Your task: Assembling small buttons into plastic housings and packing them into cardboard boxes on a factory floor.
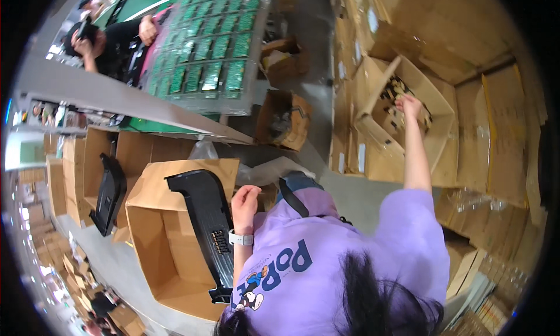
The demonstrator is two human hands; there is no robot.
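Observation:
My right hand reaches into an open cardboard box on the right, its fingers pinched together over a heap of small black and tan parts. Whatever lies between those fingertips is too small to make out. My left hand is held up near my waist with curled fingers, and what they hold, if anything, is hidden. Beside it a long black plastic panel with a curved end stands tilted against an open carton. A row of small metallic pieces shows on the panel, near my left wrist.
Ahead on the left, a workbench carries clear trays of green circuit boards, with a person behind it. Another black panel leans in a carton further left. A small carton stands on the floor. Large cartons line the right.

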